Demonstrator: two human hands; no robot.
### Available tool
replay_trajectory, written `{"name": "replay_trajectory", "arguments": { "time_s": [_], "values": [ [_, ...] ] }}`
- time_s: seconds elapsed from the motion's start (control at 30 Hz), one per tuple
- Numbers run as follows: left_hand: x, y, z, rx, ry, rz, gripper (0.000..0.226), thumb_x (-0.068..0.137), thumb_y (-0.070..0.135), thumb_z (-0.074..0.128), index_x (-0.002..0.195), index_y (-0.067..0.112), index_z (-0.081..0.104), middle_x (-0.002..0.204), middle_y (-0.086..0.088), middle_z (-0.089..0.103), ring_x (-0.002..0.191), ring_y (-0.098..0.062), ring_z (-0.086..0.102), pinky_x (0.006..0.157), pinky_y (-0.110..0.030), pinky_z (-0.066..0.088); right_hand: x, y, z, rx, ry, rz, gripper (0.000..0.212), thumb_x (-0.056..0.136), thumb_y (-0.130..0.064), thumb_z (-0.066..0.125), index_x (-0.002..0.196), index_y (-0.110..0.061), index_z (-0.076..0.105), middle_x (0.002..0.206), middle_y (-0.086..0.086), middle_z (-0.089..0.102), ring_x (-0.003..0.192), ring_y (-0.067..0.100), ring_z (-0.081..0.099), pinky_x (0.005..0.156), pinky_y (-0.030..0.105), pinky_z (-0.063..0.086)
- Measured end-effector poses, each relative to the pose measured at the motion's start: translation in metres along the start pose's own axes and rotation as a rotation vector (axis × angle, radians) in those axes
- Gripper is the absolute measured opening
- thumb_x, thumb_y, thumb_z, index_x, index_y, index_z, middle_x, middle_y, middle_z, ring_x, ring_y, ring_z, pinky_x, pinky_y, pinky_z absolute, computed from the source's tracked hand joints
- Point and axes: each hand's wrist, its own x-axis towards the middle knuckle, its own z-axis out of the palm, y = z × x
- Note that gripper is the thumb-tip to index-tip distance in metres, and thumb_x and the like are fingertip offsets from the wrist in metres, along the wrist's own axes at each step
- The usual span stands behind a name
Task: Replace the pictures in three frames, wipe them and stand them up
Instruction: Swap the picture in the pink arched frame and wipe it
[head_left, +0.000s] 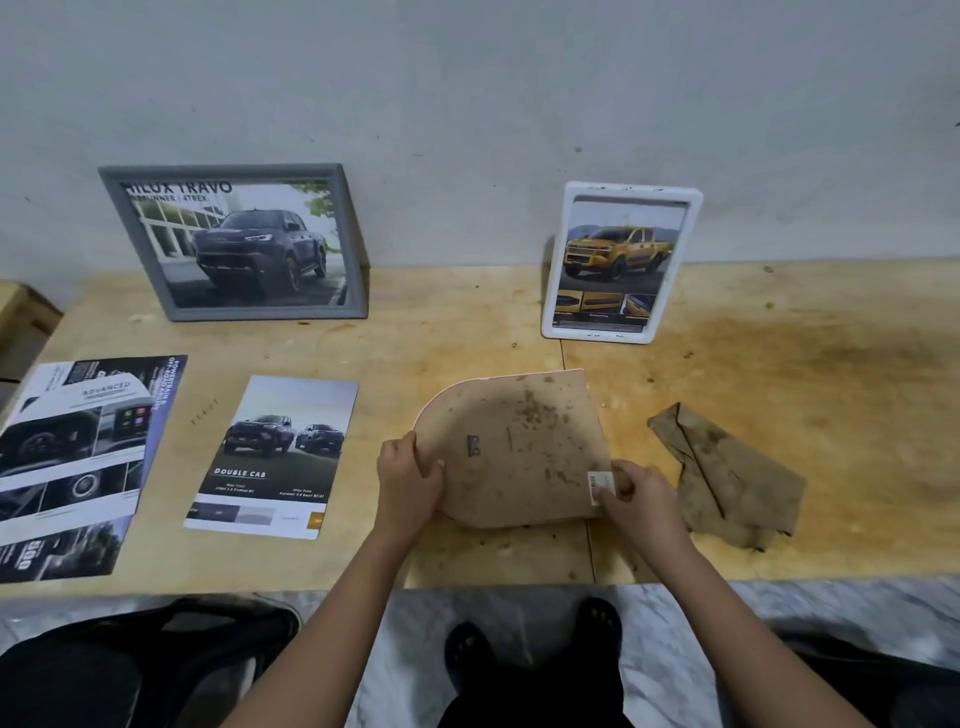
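**A:** Head view first: what are the fingers doing?

**B:** The left hand (408, 480) grips the rounded end of the arched frame (519, 449), thumb on top of the stained back panel, the other fingers curled underneath out of sight. The right hand (631, 496) pinches the square end near its lower corner, thumb and forefinger closed on the edge right at a small white sticker (601, 486).

**A:** So where is that frame?

**B:** Between the two hands, face down, its brown backing up, with a small metal hanger (473, 446) just beyond the left thumb. It sits low over the wooden table (779, 374); I cannot tell whether it rests flat or is lifted a little.

**A:** And just outside the hands?

**B:** Right of the right-hand fingers, close by, a crumpled brown cloth (727, 478) lies on the table. Left of the left-hand fingers, near but apart, lies a loose print of two pickups (275, 457) marked "DOUBLE CAB". Further left still is a larger brochure sheet (78, 457), reaching the table's near edge.

**A:** Farther out?

**B:** Beyond the fingers, at the wall (467, 104), two frames stand upright. The white frame (621, 262), in portrait, holds a yellow pickup picture and stands beyond the right hand. The grey frame (236, 241), in landscape, shows a dark pickup and stands well beyond and left of the left hand, leaning back toward the wall.

**A:** Below the hands?

**B:** Both bare forearms, then a marbled floor (519, 613) and dark footwear (602, 618).
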Motion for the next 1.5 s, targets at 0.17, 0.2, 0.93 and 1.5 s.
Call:
{"name": "replay_trajectory", "arguments": {
  "time_s": [0.17, 0.2, 0.93, 1.5],
  "values": [
    [-0.007, -0.002, 0.001, -0.013, 0.021, -0.017, 0.047, 0.085, 0.014, 0.062, 0.127, -0.001, 0.046, 0.121, -0.017, 0.044, 0.111, -0.029, 0.045, 0.09, -0.027, 0.036, 0.002, -0.001, 0.002, -0.031, 0.006, -0.006, 0.046, 0.086, -0.02, 0.065, 0.129, -0.008, 0.054, 0.095, 0.005, 0.043, 0.084, 0.013, 0.042, 0.073, 0.02, 0.032],
    [-0.008, -0.003, 0.002, -0.016, 0.019, -0.016, 0.046, 0.085, 0.014, 0.062, 0.126, 0.0, 0.047, 0.122, -0.017, 0.044, 0.111, -0.028, 0.045, 0.09, -0.026, 0.036, 0.002, -0.001, 0.002, -0.028, 0.011, -0.008, 0.045, 0.086, -0.02, 0.065, 0.128, -0.008, 0.056, 0.093, 0.006, 0.044, 0.083, 0.014, 0.043, 0.073, 0.021, 0.033],
    [-0.006, -0.002, -0.003, 0.047, -0.16, -0.011, 0.092, 0.067, 0.03, 0.081, 0.14, 0.008, 0.029, 0.145, -0.008, 0.032, 0.132, -0.025, 0.031, 0.104, -0.033, 0.032, 0.006, -0.008, 0.013, -0.032, -0.148, 0.021, 0.078, 0.081, -0.025, 0.069, 0.143, -0.012, 0.024, 0.131, 0.013, 0.034, 0.122, 0.03, 0.035, 0.098, 0.039, 0.04],
    [0.003, 0.006, 0.005, 0.012, -0.098, -0.152, 0.095, 0.057, 0.024, 0.088, 0.135, 0.01, 0.035, 0.132, -0.008, 0.044, 0.121, -0.025, 0.043, 0.094, -0.034, 0.043, 0.013, -0.014, 0.013, -0.02, -0.243, 0.096, 0.096, 0.066, -0.033, 0.082, 0.137, -0.013, 0.021, 0.133, 0.011, 0.024, 0.122, 0.031, 0.028, 0.09, 0.032, 0.029]
  ]
}}
